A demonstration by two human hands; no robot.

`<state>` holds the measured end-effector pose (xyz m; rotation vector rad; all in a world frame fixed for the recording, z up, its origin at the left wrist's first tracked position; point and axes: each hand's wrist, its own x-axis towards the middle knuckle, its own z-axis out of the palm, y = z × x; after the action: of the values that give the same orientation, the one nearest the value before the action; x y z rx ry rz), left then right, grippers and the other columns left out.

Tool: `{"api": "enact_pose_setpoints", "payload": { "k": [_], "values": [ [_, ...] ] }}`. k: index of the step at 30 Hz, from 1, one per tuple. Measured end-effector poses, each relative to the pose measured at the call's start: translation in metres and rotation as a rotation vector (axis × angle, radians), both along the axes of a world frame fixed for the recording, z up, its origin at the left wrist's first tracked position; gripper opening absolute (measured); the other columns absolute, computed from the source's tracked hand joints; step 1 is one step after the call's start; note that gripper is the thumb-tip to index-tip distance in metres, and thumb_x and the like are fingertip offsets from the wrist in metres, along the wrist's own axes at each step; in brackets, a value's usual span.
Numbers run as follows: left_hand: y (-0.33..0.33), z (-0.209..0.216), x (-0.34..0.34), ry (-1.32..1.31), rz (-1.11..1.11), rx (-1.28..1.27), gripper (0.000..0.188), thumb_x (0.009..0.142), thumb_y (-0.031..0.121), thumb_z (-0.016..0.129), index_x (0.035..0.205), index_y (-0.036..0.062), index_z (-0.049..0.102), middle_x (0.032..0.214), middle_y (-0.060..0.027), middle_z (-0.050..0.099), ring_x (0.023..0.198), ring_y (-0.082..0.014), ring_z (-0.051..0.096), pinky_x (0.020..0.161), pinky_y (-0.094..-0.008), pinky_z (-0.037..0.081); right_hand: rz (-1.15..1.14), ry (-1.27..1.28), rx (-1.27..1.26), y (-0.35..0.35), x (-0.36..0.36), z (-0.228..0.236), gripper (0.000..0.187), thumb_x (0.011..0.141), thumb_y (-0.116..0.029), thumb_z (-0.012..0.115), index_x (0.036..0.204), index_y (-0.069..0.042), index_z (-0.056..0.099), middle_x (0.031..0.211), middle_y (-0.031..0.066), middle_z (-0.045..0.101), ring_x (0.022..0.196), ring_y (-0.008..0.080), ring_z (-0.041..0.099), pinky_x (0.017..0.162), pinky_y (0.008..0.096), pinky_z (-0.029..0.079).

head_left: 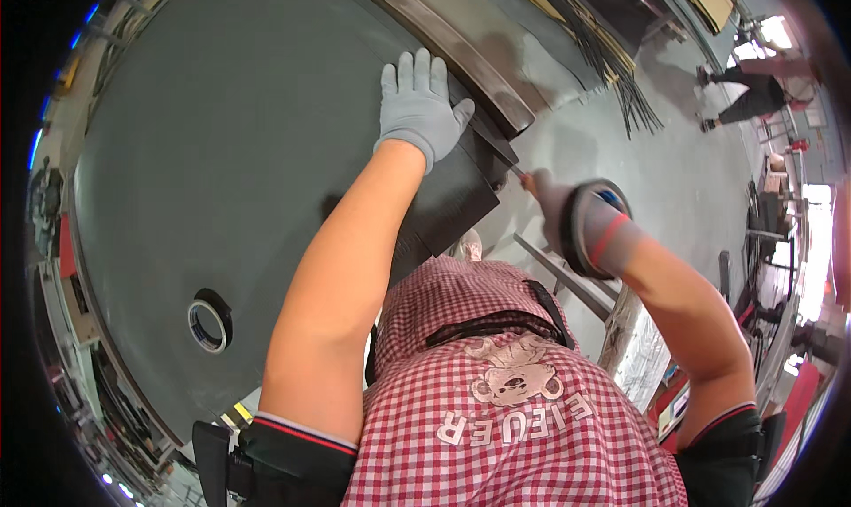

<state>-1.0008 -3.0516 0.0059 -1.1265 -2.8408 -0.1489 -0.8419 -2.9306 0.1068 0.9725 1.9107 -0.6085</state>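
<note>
My left hand [415,108], in a grey glove, lies flat with fingers spread on a dark sheet near the right edge of the table [222,152]. Black ribbed sheet pieces [452,201] stick out past that edge, beside and below this hand. Off the table's corner, my right hand [554,207] is gloved too and blurred by motion. Its fingers look closed around something small and thin pointing at the sheet's corner; its kind is unclear. Around my right wrist hangs a roll of black tape [581,232].
Another tape roll [197,325] lies on the table at the lower left. A long brown strip [461,55] runs along the far right edge. Thin black strips [612,73] hang from a stack at upper right. A person [753,95] stands farther off at right.
</note>
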Motion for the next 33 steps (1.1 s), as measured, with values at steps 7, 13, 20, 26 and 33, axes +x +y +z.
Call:
{"api": "enact_pose_setpoints", "payload": {
  "k": [7,13,20,26,33],
  "values": [
    [0.01,-0.003,-0.001,0.068,0.001,-0.026,0.073,0.095,0.051,0.036,0.144,-0.0014,0.028,0.151,-0.0218,0.025,0.14,-0.0395,0.02,0.114,-0.0518,0.012,-0.273,0.01,0.04,0.0,-0.005,-0.036,0.045,0.096,-0.043,0.035,0.105,-0.004,0.056,0.073,0.016,0.056,0.071,0.0272,0.054,0.075,0.0412,0.043],
    [0.005,0.0,-0.002,0.068,0.026,-0.128,0.073,0.095,0.053,0.033,0.145,0.0003,0.026,0.152,-0.0202,0.023,0.141,-0.0385,0.018,0.114,-0.0515,0.012,0.463,0.297,0.04,0.006,0.038,-0.023,0.061,0.093,-0.051,0.032,0.111,0.005,0.048,0.078,0.0243,0.062,0.086,0.0347,0.063,0.08,0.0429,0.044],
    [0.004,-0.008,-0.007,0.092,0.022,-0.167,0.074,0.095,0.054,0.03,0.146,0.0009,0.024,0.153,-0.0194,0.022,0.142,-0.0378,0.017,0.115,-0.0511,0.01,-0.506,0.032,-0.105,-0.007,0.007,-0.036,0.065,0.089,-0.059,0.035,0.1,0.001,0.057,0.074,0.0168,0.055,0.072,0.0269,0.054,0.073,0.039,0.041],
    [0.006,-0.009,-0.008,0.135,0.009,-0.142,0.074,0.096,0.054,0.032,0.146,0.0008,0.024,0.152,-0.0206,0.023,0.141,-0.0392,0.018,0.114,-0.0514,0.012,-0.491,0.12,-0.161,0.005,0.01,-0.05,0.047,0.095,-0.042,0.037,0.115,-0.001,0.047,0.083,0.0209,0.061,0.074,0.0308,0.061,0.072,0.0418,0.046],
    [-0.004,-0.017,-0.014,0.121,0.013,-0.124,0.074,0.096,0.054,0.033,0.146,0.0005,0.024,0.152,-0.0221,0.023,0.141,-0.0391,0.018,0.114,-0.0526,0.012,0.265,0.273,-0.086,0.013,0.044,-0.067,0.047,0.094,-0.037,0.04,0.127,-0.004,0.042,0.092,0.0217,0.064,0.078,0.0336,0.063,0.07,0.0408,0.047]
  ]
}}
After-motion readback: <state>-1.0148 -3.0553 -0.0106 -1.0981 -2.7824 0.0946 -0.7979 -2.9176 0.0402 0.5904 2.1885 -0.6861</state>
